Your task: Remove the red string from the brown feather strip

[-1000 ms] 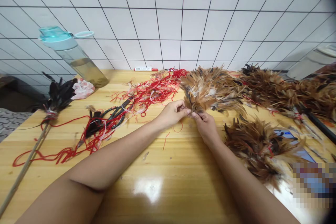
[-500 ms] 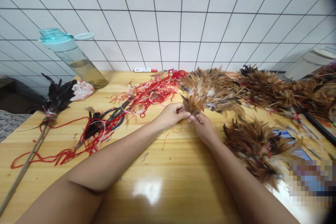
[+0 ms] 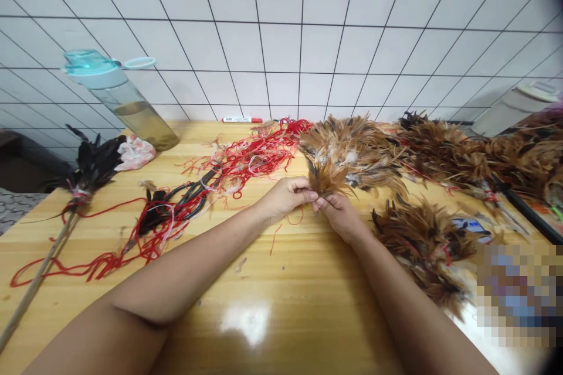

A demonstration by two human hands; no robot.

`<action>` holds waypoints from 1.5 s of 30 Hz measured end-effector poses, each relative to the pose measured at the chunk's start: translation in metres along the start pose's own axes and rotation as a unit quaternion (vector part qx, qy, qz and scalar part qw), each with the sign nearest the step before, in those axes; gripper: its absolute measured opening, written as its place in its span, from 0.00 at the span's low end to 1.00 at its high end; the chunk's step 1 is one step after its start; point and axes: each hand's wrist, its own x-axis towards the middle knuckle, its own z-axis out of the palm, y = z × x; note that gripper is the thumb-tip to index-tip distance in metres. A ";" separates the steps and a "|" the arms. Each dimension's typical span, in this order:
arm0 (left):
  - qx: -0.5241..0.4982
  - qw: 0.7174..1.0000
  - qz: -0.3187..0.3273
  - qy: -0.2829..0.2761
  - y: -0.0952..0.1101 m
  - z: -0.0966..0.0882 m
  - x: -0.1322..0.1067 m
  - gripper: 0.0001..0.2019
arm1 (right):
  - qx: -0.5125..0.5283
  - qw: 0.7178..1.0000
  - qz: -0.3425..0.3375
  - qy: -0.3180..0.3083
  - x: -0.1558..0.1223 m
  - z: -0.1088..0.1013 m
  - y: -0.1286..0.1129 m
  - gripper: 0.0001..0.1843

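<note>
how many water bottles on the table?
1. The water bottle stands at the table's far left corner against the tiled wall, beside a pink cloth. Feather piles on the right could hide others.

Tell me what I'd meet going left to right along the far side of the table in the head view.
Black feather duster on a stick → water bottle with teal lid → red-capped marker → tangle of red string → small brown feather bundle pinched by both hands → long row of brown feathers.
</note>
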 end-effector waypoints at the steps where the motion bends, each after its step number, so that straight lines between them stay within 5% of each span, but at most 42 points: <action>1: -0.011 1.000 -0.004 -0.008 0.000 -0.001 0.000 0.14 | 0.005 1.000 -0.001 -0.011 0.000 -0.001 -0.001 0.19; 8: -0.057 0.996 -0.037 -0.053 0.000 -0.005 -0.001 0.16 | 0.050 0.996 -0.018 -0.069 -0.001 -0.002 -0.010 0.23; 17: -0.049 0.999 -0.007 -0.018 -0.002 -0.003 0.002 0.18 | 0.060 0.997 -0.013 -0.043 -0.001 0.001 0.002 0.16; 26: -0.029 0.998 0.006 -0.050 0.002 -0.007 0.001 0.18 | 0.114 0.990 0.008 -0.086 -0.001 -0.001 -0.010 0.20; 32: 0.011 0.999 -0.009 -0.048 0.004 -0.005 0.002 0.18 | 0.102 0.993 0.046 -0.038 -0.001 0.002 -0.006 0.21; 37: 0.082 0.996 0.045 -0.011 0.018 -0.012 0.004 0.15 | 0.106 0.991 0.078 -0.008 -0.002 0.001 -0.006 0.23; 41: 0.292 0.952 0.082 0.050 0.050 -0.038 -0.001 0.11 | 0.171 0.978 0.115 0.025 -0.001 -0.002 -0.003 0.23; 45: 0.465 0.880 0.019 -0.099 0.076 -0.057 -0.013 0.08 | 0.216 0.968 0.122 0.041 0.001 -0.004 -0.003 0.22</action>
